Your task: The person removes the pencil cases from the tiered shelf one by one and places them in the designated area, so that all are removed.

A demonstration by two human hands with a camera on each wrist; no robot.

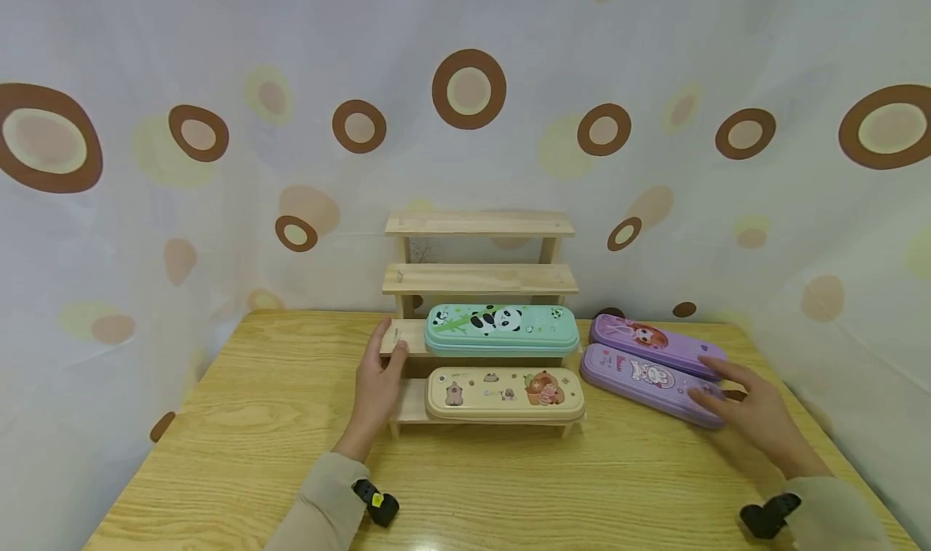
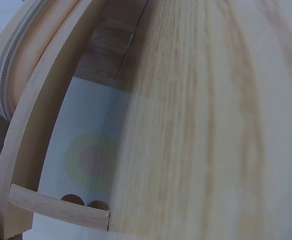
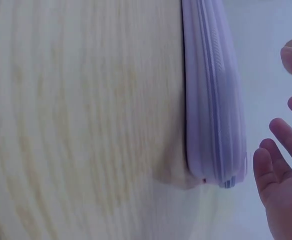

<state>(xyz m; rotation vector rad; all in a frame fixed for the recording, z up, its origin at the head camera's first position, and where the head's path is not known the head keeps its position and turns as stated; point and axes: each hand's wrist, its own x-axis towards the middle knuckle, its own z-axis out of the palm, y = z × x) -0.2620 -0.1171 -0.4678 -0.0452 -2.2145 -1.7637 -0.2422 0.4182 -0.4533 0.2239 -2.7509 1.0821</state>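
A four-tier wooden rack point(image 1: 480, 278) holds a mint panda pencil case point(image 1: 502, 330) on its second tier from the bottom and a cream case point(image 1: 473, 401) on the lowest. My left hand point(image 1: 377, 389) grips the left end of the second tier; a fingertip shows at the board's end point(image 2: 16, 215) in the left wrist view. Two purple cases lie side by side right of the rack: one with a girl point(image 1: 618, 333), one with a rabbit point(image 1: 625, 372). Above their right ends hovers my right hand point(image 1: 764, 418), fingers spread, apart from the lilac case point(image 3: 213, 100) in the right wrist view.
The rack's two upper tiers hold nothing. It stands towards the back of the wooden table point(image 1: 291, 422), before a patterned curtain point(image 1: 465, 163) that also runs along both sides.
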